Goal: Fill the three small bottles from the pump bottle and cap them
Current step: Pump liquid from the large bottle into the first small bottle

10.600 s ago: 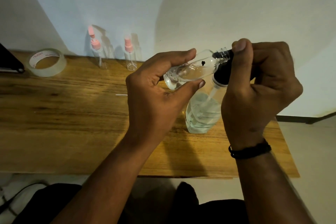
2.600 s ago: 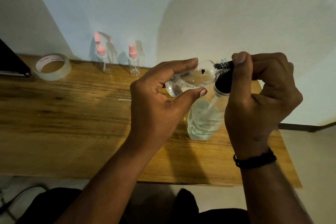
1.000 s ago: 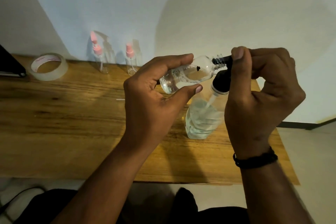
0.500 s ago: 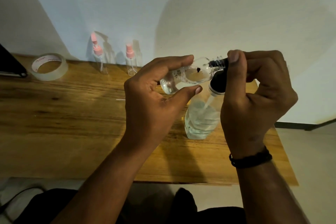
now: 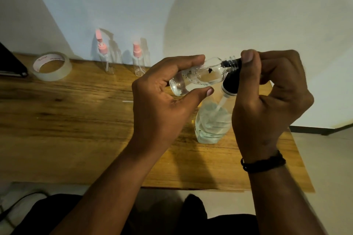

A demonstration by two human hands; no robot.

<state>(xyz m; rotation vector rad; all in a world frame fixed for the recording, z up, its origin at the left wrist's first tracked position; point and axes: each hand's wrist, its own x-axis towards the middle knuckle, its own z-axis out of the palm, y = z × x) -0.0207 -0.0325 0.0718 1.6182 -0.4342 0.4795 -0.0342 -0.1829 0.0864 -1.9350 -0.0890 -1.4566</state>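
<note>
Left hand (image 5: 164, 101) pinches the small bottle (image 5: 200, 76) sideways; right hand (image 5: 267, 97) closes on the pump bottle (image 5: 212, 120) head at its neck. Likely light, slippery: grip mid-body. Capped bottles (image 5: 138, 61) stand beyond.

Small bottles (image 5: 198, 76): three. Pump bottle (image 5: 212, 120): one. Tape roll (image 5: 52, 66): one.

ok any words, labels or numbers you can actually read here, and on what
Tape roll: pinkish print on the inner core, too blurred to read.
Small bottle tilted in the left hand: a dark speck, no legible text.
Pump bottle under the right hand: no label visible.
Pink-capped bottles by the wall: no text visible.
Nothing here reads clearly.
</note>
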